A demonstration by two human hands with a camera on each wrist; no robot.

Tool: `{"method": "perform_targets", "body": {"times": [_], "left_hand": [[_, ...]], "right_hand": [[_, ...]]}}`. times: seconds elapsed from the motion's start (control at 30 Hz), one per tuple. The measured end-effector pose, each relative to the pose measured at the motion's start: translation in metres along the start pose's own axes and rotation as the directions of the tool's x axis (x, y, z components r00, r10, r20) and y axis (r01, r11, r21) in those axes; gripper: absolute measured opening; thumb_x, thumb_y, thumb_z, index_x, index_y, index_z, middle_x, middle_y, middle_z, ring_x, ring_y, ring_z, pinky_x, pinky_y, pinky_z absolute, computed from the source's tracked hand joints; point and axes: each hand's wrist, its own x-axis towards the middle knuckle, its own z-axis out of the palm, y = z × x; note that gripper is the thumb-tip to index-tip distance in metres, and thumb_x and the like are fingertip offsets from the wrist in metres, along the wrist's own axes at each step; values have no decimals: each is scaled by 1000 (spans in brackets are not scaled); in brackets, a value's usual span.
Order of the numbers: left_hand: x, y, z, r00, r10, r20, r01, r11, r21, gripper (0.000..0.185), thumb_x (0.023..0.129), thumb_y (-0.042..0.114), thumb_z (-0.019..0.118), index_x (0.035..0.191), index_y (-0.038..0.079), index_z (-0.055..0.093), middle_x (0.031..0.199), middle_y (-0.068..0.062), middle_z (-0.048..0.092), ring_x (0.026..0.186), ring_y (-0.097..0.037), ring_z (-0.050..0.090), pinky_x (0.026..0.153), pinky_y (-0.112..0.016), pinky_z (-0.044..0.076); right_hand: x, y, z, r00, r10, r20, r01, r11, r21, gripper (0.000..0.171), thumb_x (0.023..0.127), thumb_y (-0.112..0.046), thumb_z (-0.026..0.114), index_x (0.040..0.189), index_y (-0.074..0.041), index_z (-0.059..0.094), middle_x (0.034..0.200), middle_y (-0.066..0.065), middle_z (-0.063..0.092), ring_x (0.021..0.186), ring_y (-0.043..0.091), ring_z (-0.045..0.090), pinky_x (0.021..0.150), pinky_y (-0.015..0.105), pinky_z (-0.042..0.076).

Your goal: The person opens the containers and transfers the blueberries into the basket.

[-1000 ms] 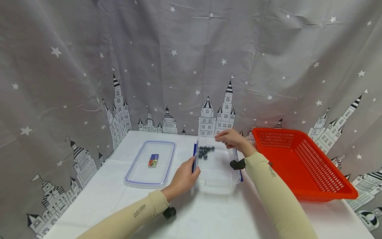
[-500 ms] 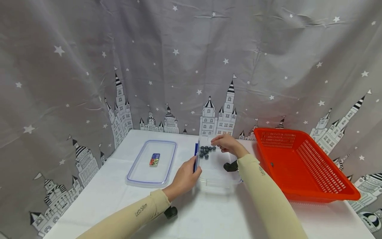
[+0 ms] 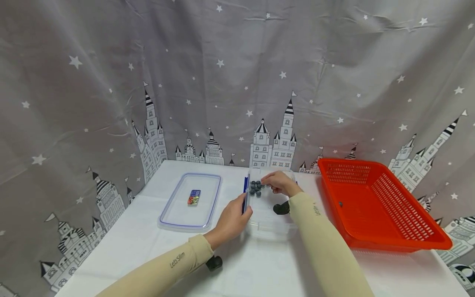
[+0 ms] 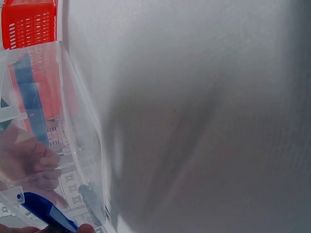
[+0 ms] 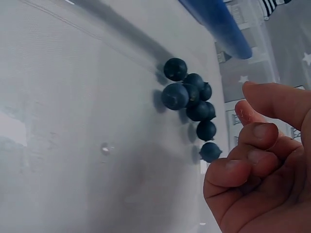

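Note:
A clear plastic food container (image 3: 269, 214) with blue latches stands on the white table. Against its left wall lies a cluster of blueberries (image 3: 256, 189). My left hand (image 3: 233, 215) grips that left wall by the blue latch (image 4: 46, 211); only its fingertips show in the left wrist view. Over the inside of the container is my right hand (image 3: 279, 183), beside the blueberries. In the right wrist view its thumb (image 5: 279, 99) and index finger reach out, the other fingers are curled, and no berry shows between them.
Left of the container lies a clear lid (image 3: 174, 212) with a blue seal and a colourful label (image 3: 193, 197). A red perforated basket (image 3: 386, 214) stands at the right, with a small dark round thing (image 3: 341, 203) inside. A grey castle-print curtain (image 3: 222, 82) hangs behind.
My right hand has moved left and slightly down, from the container's far right side to the blueberries. The left hand keeps its grip. The view has shifted slightly.

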Motion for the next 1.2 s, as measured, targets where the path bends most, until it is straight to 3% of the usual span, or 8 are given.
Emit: {"method": "perform_targets", "body": {"times": [0.47, 0.73, 0.97, 1.2], "left_hand": [[0, 0, 2, 1000, -6, -19, 6, 1000, 12, 59, 100, 30, 50, 149, -1, 44, 139, -21, 59, 126, -32, 59, 104, -48, 49], [-2, 2, 1, 999, -8, -42, 9, 1000, 28, 56, 100, 30, 52, 148, 0, 47, 137, -20, 61, 124, -31, 60, 102, -48, 50], [0, 3, 1, 998, 14, -69, -9, 998, 62, 55, 100, 29, 53, 145, 0, 50, 133, -20, 64, 120, -31, 63, 99, -49, 51], [-1, 3, 3, 998, -16, -63, 21, 996, 87, 55, 100, 30, 52, 146, 1, 50, 131, -19, 65, 117, -30, 64, 97, -48, 52]], "right_hand": [[8, 14, 9, 997, 73, -35, -72, 997, 21, 26, 92, -9, 68, 116, 2, 70, 59, -3, 41, 53, 11, 35, 54, 24, 34], [10, 18, 13, 994, 98, -36, -98, 995, 7, 6, 89, -11, 71, 91, -5, 69, 58, -2, 42, 53, 12, 36, 52, 25, 32], [6, 16, 14, 992, 117, -46, -118, 993, -26, 19, 89, -14, 72, 75, -11, 59, 59, -3, 42, 53, 11, 39, 51, 24, 33], [4, 20, 18, 994, 99, -50, -102, 993, -60, 18, 87, -15, 73, 75, -13, 60, 58, -4, 42, 54, 12, 39, 52, 24, 32]]}}
